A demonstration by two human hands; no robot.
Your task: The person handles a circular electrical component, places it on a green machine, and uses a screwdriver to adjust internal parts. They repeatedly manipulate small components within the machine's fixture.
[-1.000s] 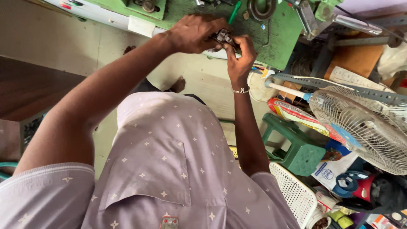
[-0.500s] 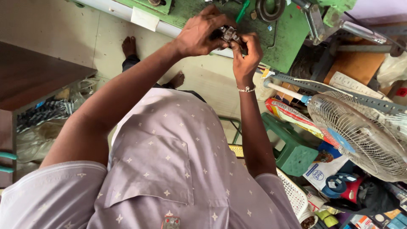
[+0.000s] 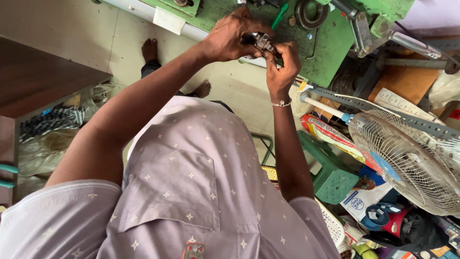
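Observation:
A small metal part (image 3: 261,42), silvery and dark, is held between both hands above the edge of a green metal workbench (image 3: 330,52). My left hand (image 3: 230,36) wraps over it from the left with fingers curled. My right hand (image 3: 282,64), with a thin bracelet at the wrist, pinches it from below and the right. Much of the part is hidden by the fingers. A green-handled tool (image 3: 279,16) and a dark metal ring (image 3: 311,13) lie on the bench just beyond the hands.
A white pedestal fan (image 3: 407,163) stands at the right, above a green plastic stool (image 3: 330,172) and piled packets and boxes. A perforated metal bar (image 3: 383,112) crosses there. A dark wooden surface (image 3: 43,76) is at the left, with bags below it. My bare feet rest on the tiled floor (image 3: 76,29).
The view has tilted and shifted, bringing more of the floor and left side into sight. Both hands stay closed on the small metal part at the bench edge, with small finger movements.

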